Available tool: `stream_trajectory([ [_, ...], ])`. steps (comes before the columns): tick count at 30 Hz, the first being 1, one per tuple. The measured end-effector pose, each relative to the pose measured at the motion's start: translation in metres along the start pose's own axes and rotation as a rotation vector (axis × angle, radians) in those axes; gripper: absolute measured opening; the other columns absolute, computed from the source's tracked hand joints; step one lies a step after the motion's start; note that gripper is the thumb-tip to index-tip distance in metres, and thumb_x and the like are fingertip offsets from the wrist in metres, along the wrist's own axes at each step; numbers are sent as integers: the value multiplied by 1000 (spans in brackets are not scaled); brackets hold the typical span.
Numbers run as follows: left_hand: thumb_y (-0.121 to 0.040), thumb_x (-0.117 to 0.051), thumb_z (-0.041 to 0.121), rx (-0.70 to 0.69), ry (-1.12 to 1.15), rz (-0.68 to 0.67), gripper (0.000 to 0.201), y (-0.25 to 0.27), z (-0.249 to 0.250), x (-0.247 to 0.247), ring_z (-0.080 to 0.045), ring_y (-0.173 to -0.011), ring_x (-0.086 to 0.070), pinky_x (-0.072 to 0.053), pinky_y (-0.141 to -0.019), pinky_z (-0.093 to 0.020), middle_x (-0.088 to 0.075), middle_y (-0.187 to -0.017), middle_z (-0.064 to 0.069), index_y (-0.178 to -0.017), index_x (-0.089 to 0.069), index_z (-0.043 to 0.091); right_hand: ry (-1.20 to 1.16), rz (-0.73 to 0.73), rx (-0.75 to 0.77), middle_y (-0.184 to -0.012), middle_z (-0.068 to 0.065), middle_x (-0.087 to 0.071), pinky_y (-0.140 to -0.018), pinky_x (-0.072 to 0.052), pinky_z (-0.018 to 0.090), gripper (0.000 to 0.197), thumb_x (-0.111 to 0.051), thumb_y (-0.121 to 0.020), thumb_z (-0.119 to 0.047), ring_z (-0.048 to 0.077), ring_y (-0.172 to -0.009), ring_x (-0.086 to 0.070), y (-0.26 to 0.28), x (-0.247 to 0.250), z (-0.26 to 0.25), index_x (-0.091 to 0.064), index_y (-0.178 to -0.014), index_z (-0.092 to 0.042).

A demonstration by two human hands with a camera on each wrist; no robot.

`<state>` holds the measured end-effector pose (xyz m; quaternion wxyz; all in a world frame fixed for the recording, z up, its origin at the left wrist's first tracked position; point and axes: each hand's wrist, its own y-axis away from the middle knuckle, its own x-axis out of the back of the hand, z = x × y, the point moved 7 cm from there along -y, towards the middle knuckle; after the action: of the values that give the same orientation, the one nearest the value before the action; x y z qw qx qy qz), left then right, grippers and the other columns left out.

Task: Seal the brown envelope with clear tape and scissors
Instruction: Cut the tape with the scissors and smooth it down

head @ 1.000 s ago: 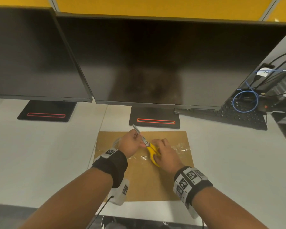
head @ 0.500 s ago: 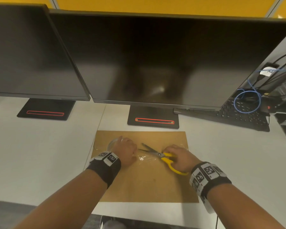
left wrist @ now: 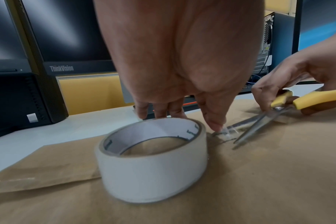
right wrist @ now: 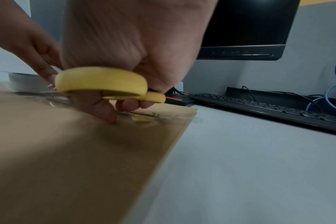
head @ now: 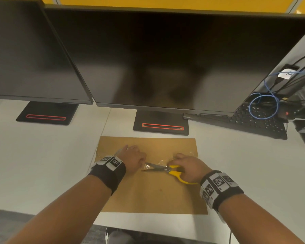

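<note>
Brown envelope [head: 153, 194] lies flat on the white worktop [head: 42, 164], just in front of the center monitor's stand [head: 161, 123], w/ a strip of clear tape [head: 165, 161] running across its upper part, crinkled and shiny. Left hand [head: 133, 158] sits over the tape roll [left wrist: 152, 159], which rests flat on the envelope's left side; fingertips [left wrist: 159, 112] reach down behind the roll's far rim, and the thumb [left wrist: 214, 119] presses the tape end down onto the paper right beside the roll. Can't tell whether the fingers actually curl round the roll. Right hand [head: 187, 167] grips the scissors [head: 167, 170] by the yellow handles, thumb and fingers thru the loops in the right wrist view, one fingertip [right wrist: 105, 115] touching the envelope. Blades are parted, pointing left toward the left thumb, lying low over the paper, w/ the tape betw. them near the roll in the left wrist view. Both wrists wear black bands w/ printed markers. Behind: two dark monitors side by side, the left monitor [head: 30, 50] and center monitor [head: 165, 59], each on a black base w/ a red-outlined slot. A black keyboard [head: 253, 122] lies to the right rear w/ a looped blue cable [head: 264, 104] over it, next to other dark cables.
</note>
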<state>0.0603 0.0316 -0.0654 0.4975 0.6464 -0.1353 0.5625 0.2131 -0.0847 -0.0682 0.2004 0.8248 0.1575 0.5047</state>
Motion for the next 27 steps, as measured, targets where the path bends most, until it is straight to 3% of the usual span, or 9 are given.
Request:
stream_trajectory([
  [4,-97,-36,33,-11,26,-17,22,-1,-1,-3,-24,-109,-48,-24,-111,-41,-51,-112,-4,-103,-57,29,55,15,12,-119,-1,-51,-88,-45,36,47,-54,-83,-20,25,-106,-56,-5,3,-6,-53,-129,-33],
  [8,-98,-37,32,-27,39,-10,21,-2,-1,-4,-23,-109,-47,-21,-112,-42,-51,-112,-4,-102,-57,28,97,26,25,-117,-3,-53,-82,-49,35,48,-55,-84,-18,24,-103,-57,-8,6,-13,-53,-130,-32],
  [15,-98,-38,35,-40,48,12,21,-3,-2,-7,-25,-105,-48,-25,-108,-41,-49,-112,-6,-105,-56,27,151,38,35,-123,-3,-56,-89,-44,35,46,-52,-85,-17,25,-109,-56,-9,8,-14,-54,-130,-30],
  [21,-96,-38,40,-24,67,0,17,-5,-8,-12,-28,-97,-49,-35,-101,-43,-48,-107,-4,-97,-54,33,121,48,32,-126,-3,-57,-89,-45,34,41,-50,-89,-23,26,-112,-55,-9,6,-14,-55,-130,-29],
  [27,-99,-37,34,-41,66,17,21,-4,-5,-7,-27,-99,-50,-32,-102,-37,-50,-109,-6,-101,-56,27,103,54,36,-133,-4,-56,-96,-45,33,36,-51,-92,-28,24,-119,-54,-11,0,-10,-57,-127,-30],
])
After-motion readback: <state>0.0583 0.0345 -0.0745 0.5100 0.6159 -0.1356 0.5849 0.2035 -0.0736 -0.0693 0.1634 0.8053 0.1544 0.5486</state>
